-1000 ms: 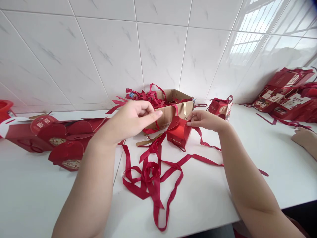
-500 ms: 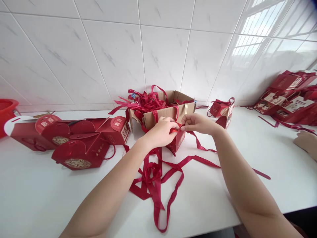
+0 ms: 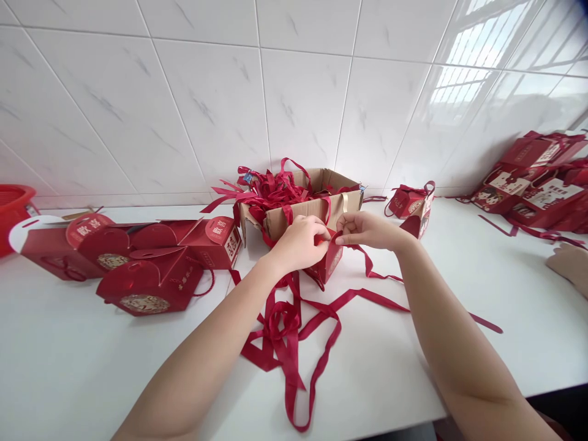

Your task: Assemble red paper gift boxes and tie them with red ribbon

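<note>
A small red box (image 3: 329, 267) stands at the middle of the table, partly covered by my hands. My left hand (image 3: 305, 241) is curled over its top left side, fingertips pressed at the red ribbon; what lies under the fingers is hidden. On the right, my right hand (image 3: 362, 230) pinches the red ribbon (image 3: 367, 260) at the top of the box, and the ribbon trails off to the right. More loose red ribbon (image 3: 287, 334) lies tangled on the table in front of the box.
Behind my hands is a cardboard box (image 3: 294, 211) heaped with ribbons. Several red boxes (image 3: 147, 294) stand at left, beside a red basket (image 3: 13, 214). One small box (image 3: 407, 202) stands right of centre; a stack (image 3: 537, 184) and another person's hand (image 3: 568, 263) are far right.
My left hand has shifted very slightly at the top of the small box. My right hand keeps its pinch on the ribbon, almost unmoved.
</note>
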`<action>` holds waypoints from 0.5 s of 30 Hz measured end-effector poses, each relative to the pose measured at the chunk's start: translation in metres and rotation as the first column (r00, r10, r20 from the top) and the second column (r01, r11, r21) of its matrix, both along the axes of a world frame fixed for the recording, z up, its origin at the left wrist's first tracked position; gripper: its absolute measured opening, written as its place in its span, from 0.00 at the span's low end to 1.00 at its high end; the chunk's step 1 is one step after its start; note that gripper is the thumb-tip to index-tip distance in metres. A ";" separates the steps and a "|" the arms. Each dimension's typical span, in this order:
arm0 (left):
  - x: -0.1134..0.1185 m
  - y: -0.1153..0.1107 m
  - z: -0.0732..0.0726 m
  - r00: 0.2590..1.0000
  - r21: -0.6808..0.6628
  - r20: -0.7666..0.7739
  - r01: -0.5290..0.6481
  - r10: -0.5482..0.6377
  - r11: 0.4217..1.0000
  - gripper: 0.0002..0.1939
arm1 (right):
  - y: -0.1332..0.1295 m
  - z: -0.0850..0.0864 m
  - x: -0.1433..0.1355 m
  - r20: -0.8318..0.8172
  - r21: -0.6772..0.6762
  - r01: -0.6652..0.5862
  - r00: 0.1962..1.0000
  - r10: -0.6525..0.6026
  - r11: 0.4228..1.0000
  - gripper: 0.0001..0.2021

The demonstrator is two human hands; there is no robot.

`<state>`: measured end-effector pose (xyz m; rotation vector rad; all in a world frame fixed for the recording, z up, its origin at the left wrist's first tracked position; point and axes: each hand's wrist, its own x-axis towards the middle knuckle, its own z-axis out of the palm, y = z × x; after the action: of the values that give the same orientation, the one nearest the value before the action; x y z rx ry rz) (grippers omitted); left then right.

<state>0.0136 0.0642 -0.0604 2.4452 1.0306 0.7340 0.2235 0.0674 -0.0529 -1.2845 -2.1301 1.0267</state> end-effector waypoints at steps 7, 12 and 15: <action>-0.016 -0.004 0.028 0.921 -0.263 0.373 -0.010 0.111 0.965 0.06 | -0.002 0.004 0.000 0.065 0.043 -0.002 0.998 0.000 0.999 0.25; -0.022 -0.017 0.045 0.718 -0.419 0.691 0.304 0.083 0.856 0.04 | -0.001 0.000 -0.009 -0.070 0.188 -0.022 0.997 0.036 0.982 0.25; -0.018 -0.020 0.046 0.636 -0.403 0.771 0.444 0.036 0.800 0.05 | -0.006 0.002 -0.013 -0.290 0.202 -0.180 0.928 0.235 0.963 0.25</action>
<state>-0.0049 0.0442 -0.0143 1.4494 0.4813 1.0432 0.2104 0.0619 -0.0506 -0.7679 -2.0835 1.0256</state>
